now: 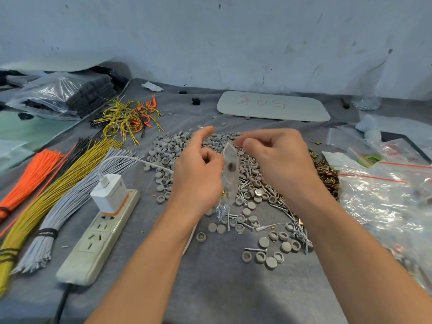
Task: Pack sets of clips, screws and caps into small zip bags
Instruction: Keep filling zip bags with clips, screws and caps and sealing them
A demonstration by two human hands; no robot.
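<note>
Nearest the lens: left forearm (149, 265) and right forearm (350, 253), both bare, over grey cloth (233, 300). Left hand (198, 174): fingers curled, gripping the left side of 1 small zip bag (230, 176); 1 finger raised free. Right hand (280, 164): fingers curled, pinching the bag's top edge. Bag held upright between the 2 hands, bagged screws (222, 210) showing in its lower end.

Below and beyond both hands: grey caps (168, 157), heaped, with strays scattered toward the wrists. Under the right hand: loose screws (261, 190) mixed among the caps. Just right of the right hand: brass clips (327, 174) in a heap. Farther right: large clear zip bags (385, 206) with red seals.

Left of the left forearm: power strip (98, 237) carrying 1 white charger (109, 192). Farther left, 3 tied lots: grey wire bundle (70, 202), yellow wire bundle (70, 174), orange wire bundle (30, 176). Beyond the hands, well apart: white board (273, 106) with red writing.
</note>
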